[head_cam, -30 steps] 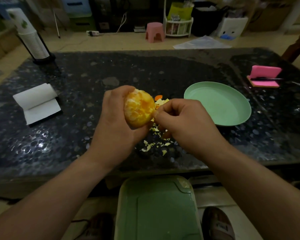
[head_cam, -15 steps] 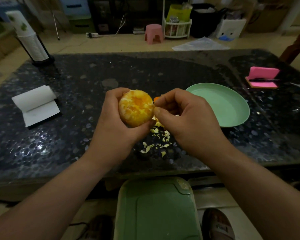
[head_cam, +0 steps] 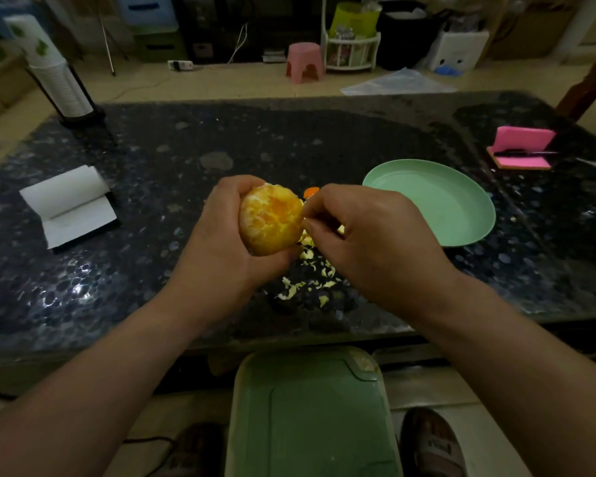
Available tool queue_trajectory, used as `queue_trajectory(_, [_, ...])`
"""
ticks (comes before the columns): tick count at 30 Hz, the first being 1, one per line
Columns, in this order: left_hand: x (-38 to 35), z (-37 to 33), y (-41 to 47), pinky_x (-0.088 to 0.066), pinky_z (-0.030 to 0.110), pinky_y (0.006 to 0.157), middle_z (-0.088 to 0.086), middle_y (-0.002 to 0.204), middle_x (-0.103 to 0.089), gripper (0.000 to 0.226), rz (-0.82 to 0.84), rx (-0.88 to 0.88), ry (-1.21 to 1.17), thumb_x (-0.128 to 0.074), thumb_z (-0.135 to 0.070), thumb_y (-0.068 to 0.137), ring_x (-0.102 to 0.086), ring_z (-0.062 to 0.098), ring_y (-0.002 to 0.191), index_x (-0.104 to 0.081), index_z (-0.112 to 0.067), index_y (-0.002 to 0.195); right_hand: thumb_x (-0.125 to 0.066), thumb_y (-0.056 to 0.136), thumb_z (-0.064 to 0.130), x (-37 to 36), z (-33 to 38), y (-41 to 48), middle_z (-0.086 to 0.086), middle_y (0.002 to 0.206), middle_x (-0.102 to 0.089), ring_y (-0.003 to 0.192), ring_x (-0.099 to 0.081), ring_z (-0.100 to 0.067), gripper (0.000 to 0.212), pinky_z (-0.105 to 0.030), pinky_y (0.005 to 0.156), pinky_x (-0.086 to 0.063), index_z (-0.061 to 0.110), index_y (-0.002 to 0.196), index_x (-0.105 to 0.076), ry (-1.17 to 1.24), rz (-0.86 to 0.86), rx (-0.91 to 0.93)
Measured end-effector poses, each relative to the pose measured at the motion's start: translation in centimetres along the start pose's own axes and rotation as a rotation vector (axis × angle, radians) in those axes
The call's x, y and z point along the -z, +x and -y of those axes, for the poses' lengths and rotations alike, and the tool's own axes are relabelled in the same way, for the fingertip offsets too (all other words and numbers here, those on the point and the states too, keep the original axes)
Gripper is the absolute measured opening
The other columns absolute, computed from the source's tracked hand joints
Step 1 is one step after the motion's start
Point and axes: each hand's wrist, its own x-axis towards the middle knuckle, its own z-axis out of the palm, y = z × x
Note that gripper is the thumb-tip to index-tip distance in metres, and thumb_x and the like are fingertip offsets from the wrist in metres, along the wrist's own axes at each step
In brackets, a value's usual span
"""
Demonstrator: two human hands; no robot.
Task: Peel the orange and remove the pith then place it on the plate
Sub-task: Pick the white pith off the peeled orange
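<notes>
Above dark speckled tabletop, just left of green plate: left hand in a curled grip round peeled orange, right hand with grip pinched tight against the fruit's right edge, pale pith scraps scattered beneath.

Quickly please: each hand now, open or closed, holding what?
Left hand: closed around the peeled orange.
Right hand: thumb and finger pinching at the orange's side; the bit pinched is too small to tell.

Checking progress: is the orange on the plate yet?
No, the left hand holds the orange over the table, apart from the green plate.
</notes>
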Motion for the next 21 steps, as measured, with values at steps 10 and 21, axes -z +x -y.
queue_trajectory(10, [0.5,0.7,0.3,-0.045,0.006,0.079,-0.010,0.128,-0.053,0.081,0.053,-0.025,0.074,-0.094,-0.038,0.069,-0.057,0.001,0.110,-0.047,-0.036,0.135,-0.061,0.097,0.026,-0.2,0.6,0.5,0.001,0.080,-0.068,0.068,-0.063,-0.024,0.012,-0.039,0.057,-0.051,0.019,0.091,-0.069,-0.111,0.053,0.066])
queue_trajectory(21, [0.7,0.1,0.1,-0.054,0.015,0.076,-0.014,0.122,-0.056,0.075,0.110,0.007,0.007,-0.094,-0.035,0.072,-0.061,0.001,0.104,-0.048,-0.036,0.132,-0.061,0.090,0.028,-0.1,0.9,0.6,0.006,0.076,-0.059,0.065,-0.052,-0.020,0.008,-0.035,0.053,-0.040,0.021,0.086,-0.058,-0.156,0.091,0.038])
